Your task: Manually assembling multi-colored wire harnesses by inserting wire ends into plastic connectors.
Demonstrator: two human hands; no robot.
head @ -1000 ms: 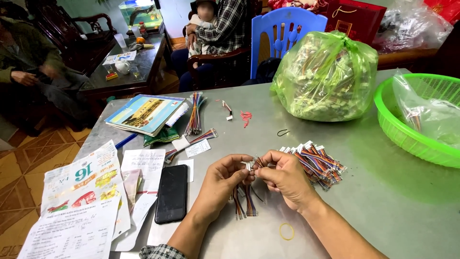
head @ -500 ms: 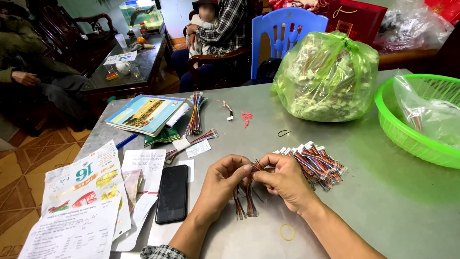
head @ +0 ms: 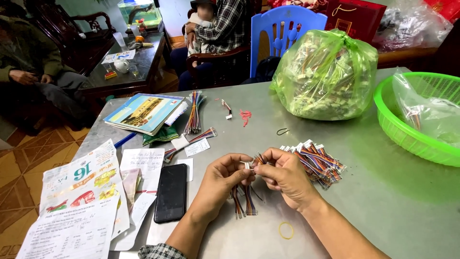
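The left hand (head: 225,177) and the right hand (head: 285,177) meet above the grey table (head: 383,201), at about 6 o'clock in the view. Both are pinched on one small bundle of coloured wire leads (head: 243,199): the left hand's fingers clasp its upper part near the white connector ends, the right hand's thumb and forefinger grip the same top from 3 o'clock, and the loose wire tails hang down toward the table between the wrists.

Just beside the right hand, at its 2 o'clock, lies a pile of multicoloured connector wires (head: 316,160). A yellow rubber band (head: 286,230) lies flat on the table at 5 o'clock from the hands, and a dark one (head: 282,131) at 12 o'clock. A black phone (head: 171,192) lies face up at 9 o'clock of the left forearm, resting on loose paper sheets (head: 76,206). Further off at 11 o'clock are a booklet (head: 143,112) and a standing bunch of wires (head: 194,112). A tied green plastic bag (head: 328,76) sits at 1 o'clock, and a green basket (head: 417,139) with a clear bag in it at 3 o'clock, well apart from the hands. Beyond the table stands a blue plastic chair (head: 285,29), and people sit further back
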